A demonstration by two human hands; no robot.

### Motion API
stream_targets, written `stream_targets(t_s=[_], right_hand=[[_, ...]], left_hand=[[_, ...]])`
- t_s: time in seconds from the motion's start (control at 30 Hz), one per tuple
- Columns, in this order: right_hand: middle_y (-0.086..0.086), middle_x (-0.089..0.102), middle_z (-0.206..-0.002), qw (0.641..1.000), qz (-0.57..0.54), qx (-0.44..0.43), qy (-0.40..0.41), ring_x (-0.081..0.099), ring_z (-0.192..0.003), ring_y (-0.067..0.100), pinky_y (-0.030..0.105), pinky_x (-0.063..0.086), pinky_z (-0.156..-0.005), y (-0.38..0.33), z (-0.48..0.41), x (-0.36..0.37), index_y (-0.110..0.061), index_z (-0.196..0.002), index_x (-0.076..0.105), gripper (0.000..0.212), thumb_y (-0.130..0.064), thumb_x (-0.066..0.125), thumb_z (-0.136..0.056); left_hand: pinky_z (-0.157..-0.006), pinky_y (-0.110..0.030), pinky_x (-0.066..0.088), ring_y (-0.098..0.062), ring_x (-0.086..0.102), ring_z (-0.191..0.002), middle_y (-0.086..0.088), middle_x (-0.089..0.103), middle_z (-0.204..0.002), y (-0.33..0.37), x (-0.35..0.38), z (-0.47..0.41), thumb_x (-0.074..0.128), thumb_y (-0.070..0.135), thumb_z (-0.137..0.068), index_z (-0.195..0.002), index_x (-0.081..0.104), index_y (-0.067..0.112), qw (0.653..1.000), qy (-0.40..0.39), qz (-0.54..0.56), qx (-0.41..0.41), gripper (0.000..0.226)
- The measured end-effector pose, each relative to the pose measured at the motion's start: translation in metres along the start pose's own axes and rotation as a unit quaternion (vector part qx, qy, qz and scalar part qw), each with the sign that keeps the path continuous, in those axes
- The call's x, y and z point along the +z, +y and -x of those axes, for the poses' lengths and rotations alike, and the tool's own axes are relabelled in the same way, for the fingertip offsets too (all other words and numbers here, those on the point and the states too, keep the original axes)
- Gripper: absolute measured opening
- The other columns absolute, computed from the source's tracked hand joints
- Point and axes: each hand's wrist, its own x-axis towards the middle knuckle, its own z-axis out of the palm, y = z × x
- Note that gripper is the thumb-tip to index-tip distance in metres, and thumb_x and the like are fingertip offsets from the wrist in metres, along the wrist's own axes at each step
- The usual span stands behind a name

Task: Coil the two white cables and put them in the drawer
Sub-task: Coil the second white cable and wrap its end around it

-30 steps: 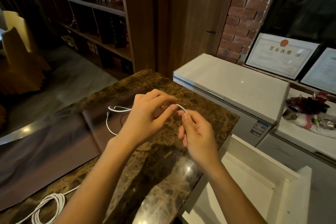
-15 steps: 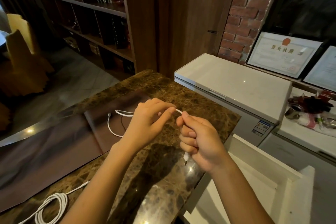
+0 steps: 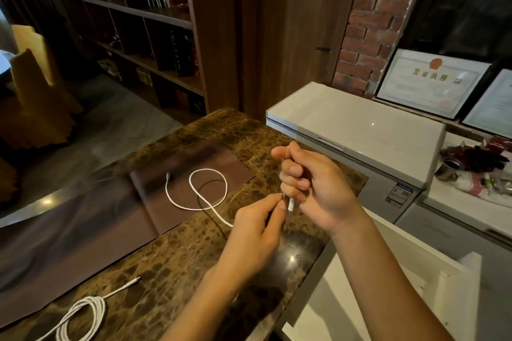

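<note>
Since the last look, my left hand [image 3: 257, 232] has dropped from level with the right hand [image 3: 313, 185] to just beneath it, and more slack now lies looped on the brown mat [image 3: 177, 219]. The right grip is a closed fist around one end of the short white cable [image 3: 207, 188], its plug poking out below the little finger. The left grip pinches the same cable just beside that plug. The rest trails down over the marble worktop [image 3: 166, 271] into one open loop, so I judge this coil barely started. The second white cable [image 3: 80, 315] lies near the front edge, well apart from my hands, loosely wound with a tail still out. The white drawer [image 3: 388, 299] stands open to my right, and neither cable is in it yet.
</note>
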Motion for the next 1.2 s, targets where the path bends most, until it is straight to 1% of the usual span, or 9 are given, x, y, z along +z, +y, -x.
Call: stream_targets(t_s=[0.13, 0.27, 0.43, 0.53, 0.77, 0.9, 0.97, 1.1, 1.2], right_hand=[[-0.001, 0.051, -0.065, 0.994, 0.095, -0.023, 0.045, 0.036, -0.049, 0.007, 0.023, 0.028, -0.047, 0.006, -0.001, -0.001, -0.006, -0.105, 0.069, 0.033, -0.026, 0.044, -0.107], [0.000, 0.061, -0.073, 0.990, 0.116, -0.049, 0.067, 0.048, -0.057, 0.007, 0.020, 0.035, -0.050, 0.012, -0.002, -0.002, -0.009, -0.106, 0.072, 0.032, -0.027, 0.046, -0.106], [-0.001, 0.057, -0.069, 0.995, -0.032, -0.005, 0.090, 0.045, -0.051, 0.005, 0.017, 0.032, -0.043, 0.013, -0.004, -0.007, -0.005, -0.106, 0.068, 0.030, -0.025, 0.046, -0.106], [-0.003, 0.052, -0.066, 0.991, -0.092, -0.012, 0.097, 0.039, -0.047, 0.005, 0.017, 0.030, -0.041, 0.015, -0.005, -0.012, -0.007, -0.104, 0.066, 0.029, -0.026, 0.045, -0.107], [0.000, 0.056, -0.069, 0.988, 0.063, -0.074, 0.120, 0.043, -0.058, 0.009, 0.022, 0.033, -0.053, 0.033, 0.001, -0.023, -0.008, -0.097, 0.066, 0.030, -0.023, 0.043, -0.108], [0.001, 0.061, -0.071, 0.975, 0.188, -0.073, 0.090, 0.050, -0.059, 0.009, 0.024, 0.038, -0.054, 0.045, 0.009, -0.026, -0.007, -0.095, 0.069, 0.032, -0.021, 0.043, -0.108], [0.002, 0.061, -0.073, 0.970, 0.224, -0.066, 0.072, 0.051, -0.060, 0.011, 0.025, 0.040, -0.056, 0.051, 0.012, -0.023, -0.008, -0.095, 0.071, 0.031, -0.024, 0.046, -0.107], [0.005, 0.063, -0.077, 0.960, 0.261, -0.065, 0.080, 0.053, -0.073, 0.024, 0.042, 0.042, -0.068, 0.055, 0.013, -0.018, -0.008, -0.099, 0.071, 0.036, -0.032, 0.045, -0.106], [0.008, 0.066, -0.082, 0.967, 0.228, -0.060, 0.099, 0.059, -0.080, 0.025, 0.043, 0.047, -0.075, 0.053, 0.013, -0.015, -0.007, -0.100, 0.071, 0.035, -0.027, 0.044, -0.108]], left_hand=[[-0.057, -0.011, 0.031, -0.003, 0.050, -0.059, 0.015, 0.048, -0.059, 0.008, -0.010, 0.000, 0.048, 0.025, -0.103, -0.074, 0.050, 0.028, 0.990, -0.035, -0.131, 0.024, 0.030], [-0.056, -0.014, 0.035, -0.007, 0.050, -0.060, 0.012, 0.051, -0.063, 0.014, -0.012, 0.002, 0.044, 0.031, -0.104, -0.079, 0.055, 0.023, 0.977, -0.069, -0.199, 0.040, 0.029], [-0.066, -0.030, 0.049, -0.008, 0.052, -0.062, 0.009, 0.055, -0.068, 0.008, -0.011, 0.003, 0.040, 0.036, -0.104, -0.081, 0.053, 0.025, 0.963, -0.145, -0.229, 0.015, 0.029], [-0.067, -0.031, 0.050, -0.009, 0.051, -0.062, 0.011, 0.053, -0.068, 0.009, -0.005, 0.007, 0.040, 0.035, -0.105, -0.080, 0.052, 0.025, 0.961, -0.165, -0.223, 0.014, 0.030], [-0.068, -0.029, 0.050, -0.008, 0.056, -0.067, 0.008, 0.062, -0.073, 0.018, -0.016, 0.005, 0.038, 0.041, -0.103, -0.084, 0.059, 0.025, 0.952, -0.146, -0.268, 0.032, 0.033], [-0.063, -0.036, 0.051, -0.011, 0.060, -0.067, 0.007, 0.067, -0.073, 0.022, -0.038, -0.009, 0.040, 0.047, -0.097, -0.088, 0.066, 0.027, 0.944, -0.107, -0.307, 0.054, 0.034], [-0.059, -0.033, 0.051, -0.008, 0.058, -0.062, 0.010, 0.065, -0.070, 0.023, -0.046, -0.016, 0.041, 0.049, -0.096, -0.089, 0.069, 0.031, 0.938, -0.111, -0.321, 0.066, 0.034], [-0.053, -0.021, 0.036, -0.002, 0.047, -0.054, 0.016, 0.051, -0.061, 0.027, -0.050, -0.023, 0.048, 0.048, -0.098, -0.080, 0.065, 0.032, 0.932, -0.129, -0.326, 0.093, 0.029], [-0.052, -0.018, 0.036, -0.004, 0.051, -0.056, 0.014, 0.056, -0.066, 0.027, -0.050, -0.025, 0.046, 0.051, -0.099, -0.084, 0.066, 0.032, 0.934, -0.139, -0.314, 0.102, 0.032]])
